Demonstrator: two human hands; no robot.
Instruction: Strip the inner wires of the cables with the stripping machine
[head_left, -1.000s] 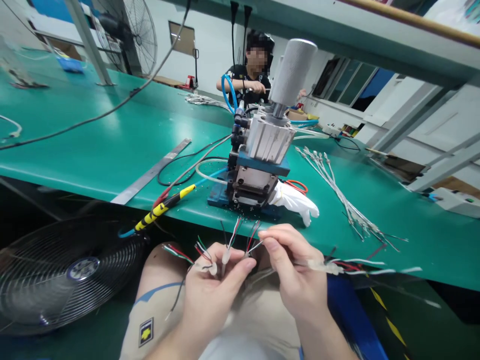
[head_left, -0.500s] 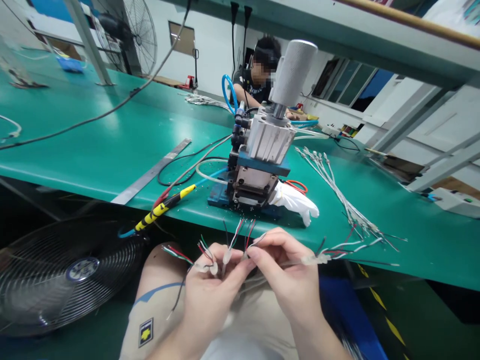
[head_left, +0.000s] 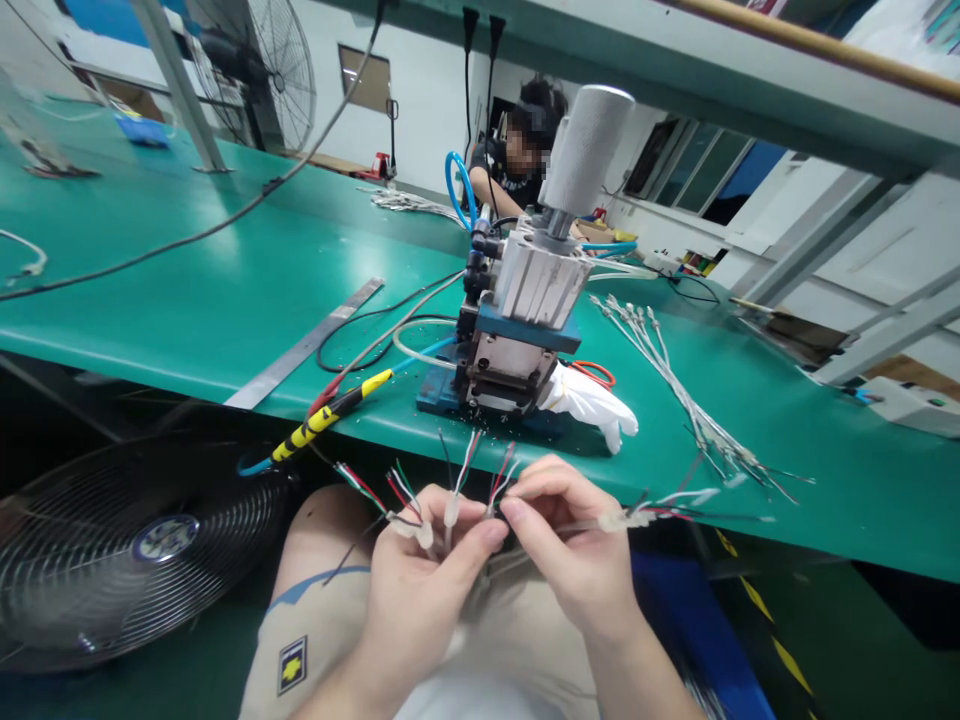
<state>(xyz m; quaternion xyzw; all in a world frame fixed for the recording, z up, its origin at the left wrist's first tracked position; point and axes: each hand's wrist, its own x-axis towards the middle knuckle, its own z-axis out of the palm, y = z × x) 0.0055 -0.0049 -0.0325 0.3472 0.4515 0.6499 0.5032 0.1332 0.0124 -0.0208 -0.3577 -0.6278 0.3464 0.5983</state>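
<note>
Several multi-core cables (head_left: 451, 513) are gripped in my left hand (head_left: 427, 570), their thin red, black, white and green wires fanning out past the fingers. My right hand (head_left: 574, 560) pinches at the wires of one cable, thumb and forefinger close to the left thumb. Through the same right hand run more cables (head_left: 611, 522), whose split wire ends stick out to the right. Both hands are over my lap, just in front of the table edge. Beyond them stands a pneumatic press-like machine (head_left: 525, 300) with small wire scraps at its base.
A white glove (head_left: 592, 400) and orange-handled tool (head_left: 592, 372) lie beside the machine. To the right is a bundle of cables (head_left: 675, 390); a steel ruler (head_left: 307, 345) lies left. A floor fan (head_left: 165, 540) stands low at left. Another person (head_left: 517, 160) sits across the table.
My right thumb and forefinger have shifted slightly at the wires by my left thumb. The wire ends on both sides have swung a little. The other person's head has dipped slightly.
</note>
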